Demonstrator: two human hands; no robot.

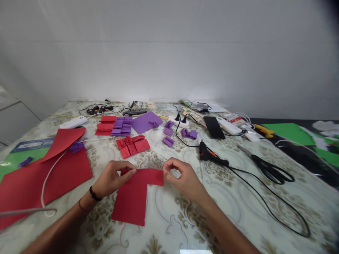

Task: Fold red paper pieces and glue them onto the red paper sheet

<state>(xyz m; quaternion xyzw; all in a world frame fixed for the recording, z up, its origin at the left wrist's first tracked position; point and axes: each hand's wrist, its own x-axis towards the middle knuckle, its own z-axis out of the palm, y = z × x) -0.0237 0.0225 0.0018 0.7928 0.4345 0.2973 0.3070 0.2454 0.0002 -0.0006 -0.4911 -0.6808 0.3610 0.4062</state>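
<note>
Just below the centre of the frame, a red paper strip (154, 176) is stretching between two hands, its left part overlapping a red paper rectangle (130, 208) lying beneath. At the strip's left end, the left hand (113, 177) is pinching it, thumb pressed against the fingers with paper between them. At the other end, the right hand (184, 178) is curling thumb and forefinger into a ring, their tips meeting on the short edge. The strip is looking very light and fairly stiff for paper, bowing only slightly; it is probably creasing easily and tearing if tugged, though hardly slipping from dry fingertips. Gentle pinches at both short ends seem to be suiting it best, leaving the middle unmarked. Toward the right of the frame, a glue gun (214, 156) and black-handled scissors (268, 168) are lying well apart from it.
</note>
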